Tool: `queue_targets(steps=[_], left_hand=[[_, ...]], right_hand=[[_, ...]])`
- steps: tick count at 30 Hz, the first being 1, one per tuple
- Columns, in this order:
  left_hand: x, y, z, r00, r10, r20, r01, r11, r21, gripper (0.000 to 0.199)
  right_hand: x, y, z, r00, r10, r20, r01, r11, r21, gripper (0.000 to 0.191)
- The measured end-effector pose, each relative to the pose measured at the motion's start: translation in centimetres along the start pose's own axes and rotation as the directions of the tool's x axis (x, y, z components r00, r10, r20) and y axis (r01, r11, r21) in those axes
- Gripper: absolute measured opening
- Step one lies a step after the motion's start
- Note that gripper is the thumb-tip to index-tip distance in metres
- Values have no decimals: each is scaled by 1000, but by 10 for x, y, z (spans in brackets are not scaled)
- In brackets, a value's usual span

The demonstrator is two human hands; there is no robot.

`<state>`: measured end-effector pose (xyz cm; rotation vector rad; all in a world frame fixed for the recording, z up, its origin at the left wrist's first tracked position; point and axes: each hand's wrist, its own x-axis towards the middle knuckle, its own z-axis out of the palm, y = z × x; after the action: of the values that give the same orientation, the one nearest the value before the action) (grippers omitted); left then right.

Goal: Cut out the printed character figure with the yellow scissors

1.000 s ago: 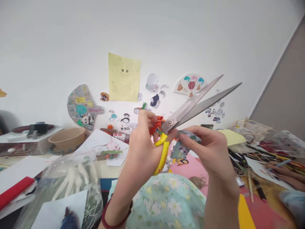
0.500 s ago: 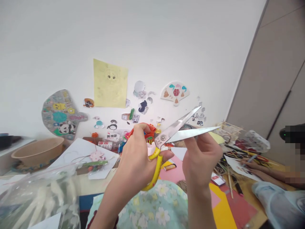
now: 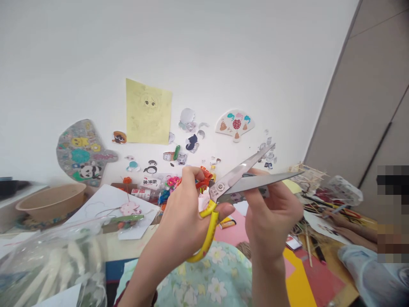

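My left hand (image 3: 185, 213) is closed around the yellow handles of a pair of scissors (image 3: 220, 186). The blades stand apart and point to the right, held in the air above the table. Behind the blades, close to the lower one, is my right hand (image 3: 273, 213), its fingers curled in and the thumb pressed toward them. A small pale piece with dark print shows in part behind the lower blade by the right fingers; what exactly they grip is hidden. Red-orange and pinkish-white bits show beside the left fingers, and I cannot tell whether they are held.
Floral cloth (image 3: 217, 273) lies below my hands. To the left are a clear plastic bag (image 3: 57, 260) and a tan bowl (image 3: 51, 200). Yellow paper (image 3: 297, 281), red paper (image 3: 322, 273) and thin sticks lie on the right, where another person's hands (image 3: 345, 226) rest near white paper.
The scissors have turned slightly, and the lower blade now looks darker. My right hand has shifted a little to the right and down. The left hand keeps its hold.
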<state>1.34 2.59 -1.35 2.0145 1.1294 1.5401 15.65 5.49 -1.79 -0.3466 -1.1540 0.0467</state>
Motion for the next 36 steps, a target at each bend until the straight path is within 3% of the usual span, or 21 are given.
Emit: queue_targets(steps=[6, 13, 24, 36], left_hand=[[-1, -1, -1, 1000, -3, 18, 3, 1000, -25, 50], [-1, 0, -4, 996, -81, 20, 80, 994, 68, 58], [-3, -4, -6, 1000, 15, 5, -16, 992, 129, 62], [-4, -3, -7, 1000, 6, 18, -8, 991, 131, 61]], right_hand=[[-1, -1, -2, 999, 27, 28, -27, 1000, -13, 10], [-2, 0, -4, 999, 5, 38, -5, 1000, -6, 16], [-1, -6, -3, 1000, 1, 11, -1, 999, -34, 13], [-2, -5, -5, 1000, 7, 16, -6, 998, -56, 11]])
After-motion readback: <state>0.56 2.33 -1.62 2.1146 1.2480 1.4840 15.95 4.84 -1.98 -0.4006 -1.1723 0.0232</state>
